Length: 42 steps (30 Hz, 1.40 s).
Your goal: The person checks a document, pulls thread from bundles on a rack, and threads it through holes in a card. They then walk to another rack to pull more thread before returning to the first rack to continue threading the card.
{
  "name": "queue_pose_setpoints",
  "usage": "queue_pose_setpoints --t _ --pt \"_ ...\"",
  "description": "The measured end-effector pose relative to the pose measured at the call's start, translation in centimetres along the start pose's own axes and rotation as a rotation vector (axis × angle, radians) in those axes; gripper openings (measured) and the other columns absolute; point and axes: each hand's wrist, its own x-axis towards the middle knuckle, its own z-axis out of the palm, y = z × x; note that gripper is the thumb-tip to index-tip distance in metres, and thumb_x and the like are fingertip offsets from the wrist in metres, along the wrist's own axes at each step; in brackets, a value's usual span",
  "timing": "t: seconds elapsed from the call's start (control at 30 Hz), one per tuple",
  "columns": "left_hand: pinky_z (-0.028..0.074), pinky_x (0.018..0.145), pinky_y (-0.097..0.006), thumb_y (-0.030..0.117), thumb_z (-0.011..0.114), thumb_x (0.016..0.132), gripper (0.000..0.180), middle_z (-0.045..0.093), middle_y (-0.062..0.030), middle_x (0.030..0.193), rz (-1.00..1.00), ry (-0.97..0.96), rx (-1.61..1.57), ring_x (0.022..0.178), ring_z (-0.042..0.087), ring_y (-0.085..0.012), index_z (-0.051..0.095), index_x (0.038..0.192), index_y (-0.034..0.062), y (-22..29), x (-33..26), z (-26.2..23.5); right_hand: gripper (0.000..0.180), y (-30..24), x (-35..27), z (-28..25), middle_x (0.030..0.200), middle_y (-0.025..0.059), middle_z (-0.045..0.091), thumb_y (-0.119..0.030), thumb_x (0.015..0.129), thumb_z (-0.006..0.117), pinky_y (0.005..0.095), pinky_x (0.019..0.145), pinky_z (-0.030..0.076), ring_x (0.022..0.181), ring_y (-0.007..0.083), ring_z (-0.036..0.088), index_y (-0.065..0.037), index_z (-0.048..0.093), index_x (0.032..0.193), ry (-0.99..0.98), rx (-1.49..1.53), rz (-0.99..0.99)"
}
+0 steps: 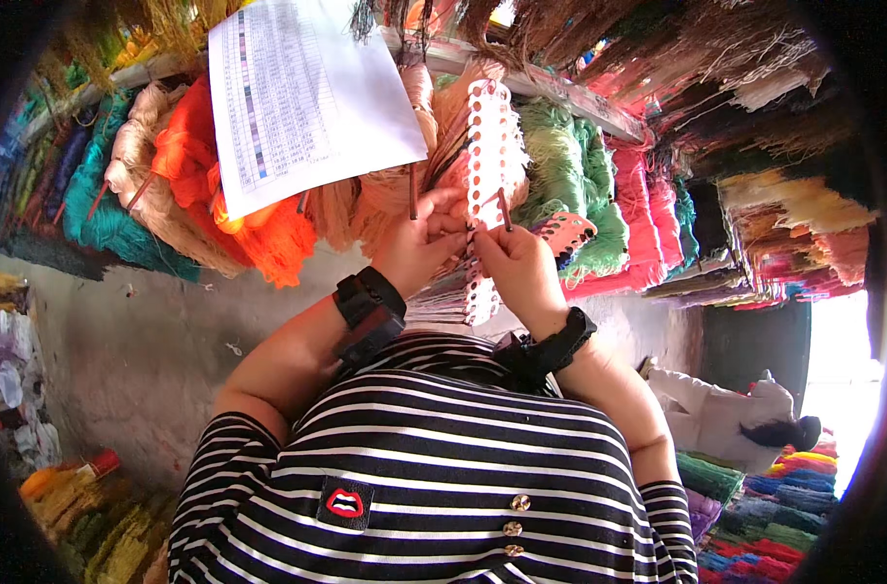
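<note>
A long white card (486,127) with rows of punched holes hangs upright in front of me, thin threads trailing from its left side. My left hand (432,241) is at the card's left edge, fingers curled and pinched together. From the right, my right hand (523,268) meets it, thumb and forefinger pinched over the card's lower half. The fingertips nearly touch; whatever lies between them is too small to make out. A second punched card (566,234), pinkish, sits just beyond my right hand. A thin brown peg (504,208) sticks out above that hand.
A printed sheet (312,107) lies over the yarn at upper left. Orange skeins (185,131), teal skeins (98,195), green skeins (570,175) and pink skeins (638,214) hang from a rail (580,97). A person (721,414) in light clothing is at right, near more coloured yarn (765,506).
</note>
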Motion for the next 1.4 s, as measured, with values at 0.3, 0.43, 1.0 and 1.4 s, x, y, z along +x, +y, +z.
queue_pose_setpoints --t 0.3,0.43,1.0,1.4 --pt "0.049 0.077 -0.024 -0.005 0.057 0.087 0.049 0.062 -0.0062 0.100 0.169 0.061 0.005 0.090 0.060 -0.0107 0.038 0.130 0.0052 -1.0 0.2 1.0 0.025 0.6 0.3 -0.1 0.061 0.0007 0.059 -0.023 0.092 0.059 0.0220 0.048 0.040 0.052 0.0068 0.053 0.000 0.064 0.082 -0.079 0.119 0.122" --pt "0.050 0.077 -0.024 -0.004 0.058 0.086 0.047 0.062 -0.0050 0.097 0.126 0.095 0.082 0.091 0.060 -0.0104 0.039 0.128 0.0046 -1.1 0.1 1.1 0.020 1.9 -0.2 -0.1 0.069 0.0068 0.064 -0.017 0.090 0.062 0.0236 0.051 0.045 0.058 0.0096 0.059 0.003 0.060 0.089 -0.093 0.345 0.088" --pt "0.056 0.069 -0.026 -0.002 0.048 0.087 0.035 0.058 -0.0032 0.096 -0.063 0.152 -0.094 0.084 0.059 -0.0101 0.043 0.121 0.0066 -0.8 -0.8 1.6 0.015 4.3 0.1 -0.6 0.077 0.0046 0.062 -0.006 0.088 0.059 0.0230 0.057 0.047 0.064 0.0090 0.057 -0.001 0.050 0.099 -0.147 0.485 0.010" --pt "0.056 0.068 -0.027 0.003 0.058 0.089 0.035 0.059 -0.0021 0.097 -0.013 0.178 -0.113 0.088 0.060 -0.0106 0.045 0.121 0.0090 -1.3 -1.1 1.3 0.020 4.3 1.0 -0.2 0.078 0.0064 0.062 -0.006 0.086 0.061 0.0246 0.055 0.047 0.063 0.0106 0.058 0.002 0.052 0.102 -0.185 0.468 -0.043"
